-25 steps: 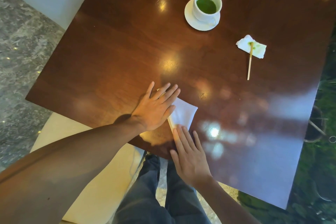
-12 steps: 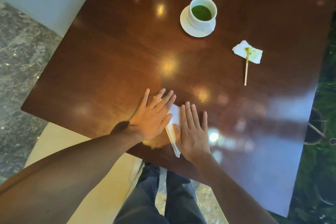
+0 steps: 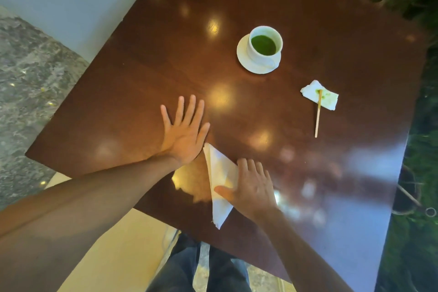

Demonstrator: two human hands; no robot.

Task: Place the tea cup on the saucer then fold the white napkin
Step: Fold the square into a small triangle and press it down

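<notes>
Head view: white napkin (image 3: 220, 180) is lying near the front edge of the worktop (image 3: 132, 92), folded into a long narrow triangle, bottom tip just about reaching the edge. Right hand (image 3: 253, 187) is pressing flat on its right side, fingers (image 3: 251, 168) spread and open, thumb across the paper, nothing gripped. Left hand (image 3: 184, 133) is resting flat on bare wood just beside the napkin's top corner, also open, gripping nothing. Napkin is looking thin, light, limp: it'll slide on this gloss, so I'd be pinning one side and pinching a free corner or the long edge to fold (creasing with a flat palm). Tea cup (image 3: 265, 41) is already sitting on the saucer (image 3: 244, 59), well apart at the back, full of green liquid, so fragile and spill-prone. Stained tissue (image 3: 328, 99) with a wooden stir stick (image 3: 318, 116) is lying to the right. Worktop is dark polished wood, glare patches everywhere; speckled stone floor (image 3: 30, 73) at left, greenery at right.
</notes>
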